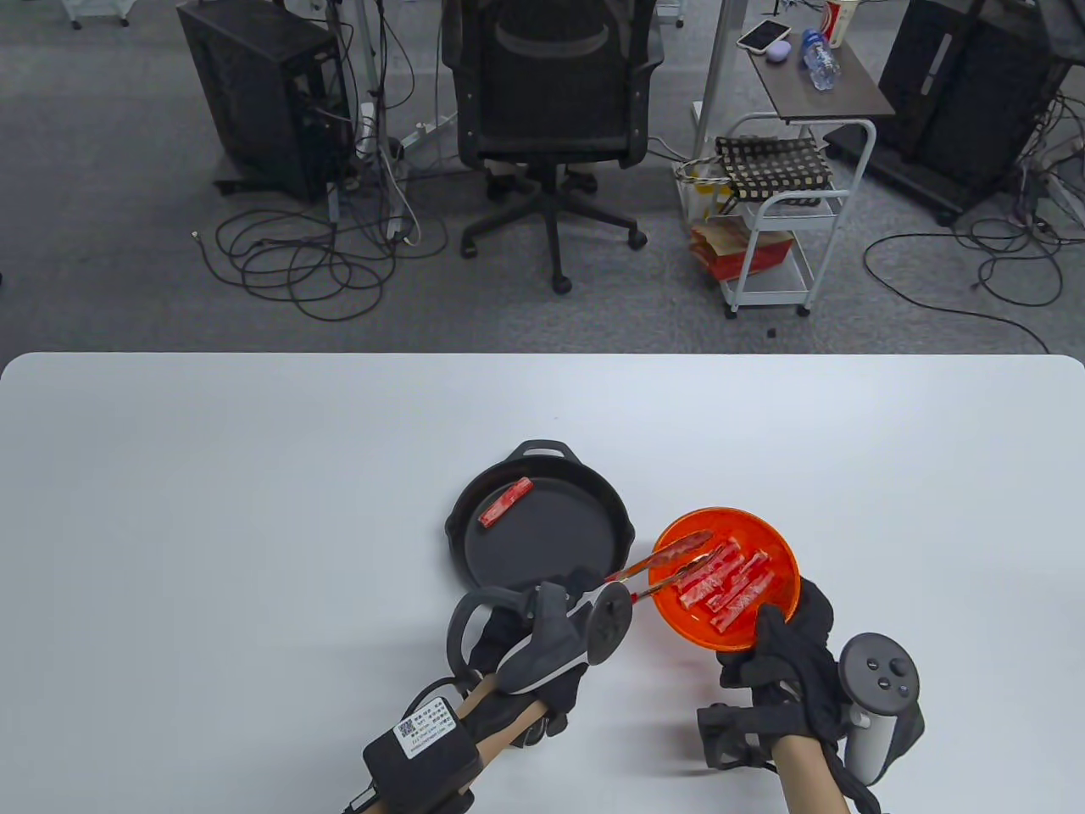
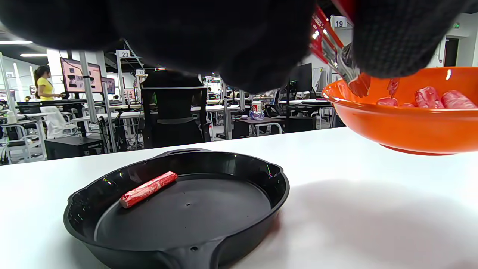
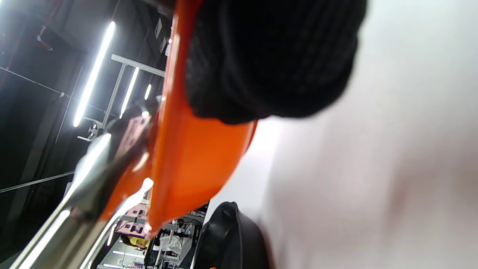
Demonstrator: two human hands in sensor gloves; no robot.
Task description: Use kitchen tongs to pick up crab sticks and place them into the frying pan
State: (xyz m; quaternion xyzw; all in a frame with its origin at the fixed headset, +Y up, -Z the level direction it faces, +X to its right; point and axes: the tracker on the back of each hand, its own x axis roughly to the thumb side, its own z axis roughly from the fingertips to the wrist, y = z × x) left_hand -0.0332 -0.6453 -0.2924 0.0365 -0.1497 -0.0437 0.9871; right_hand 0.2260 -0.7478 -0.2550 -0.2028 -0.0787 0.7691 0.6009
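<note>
left hand grips the tongs, tips among the crab sticks in the orange bowl; right hand clutches its rim. one stick lies in the pan.

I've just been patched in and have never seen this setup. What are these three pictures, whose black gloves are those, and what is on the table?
No robot here: a person's two gloved hands, each with a tracker strapped on. One camera looks down at the white table; the other two sit on the wrists. The left hand holds kitchen tongs, their tips reaching into the orange bowl of crab sticks. The right hand grips the bowl's near rim, and the left wrist view shows the bowl tilted. The black frying pan beside the bowl already holds one crab stick.
</note>
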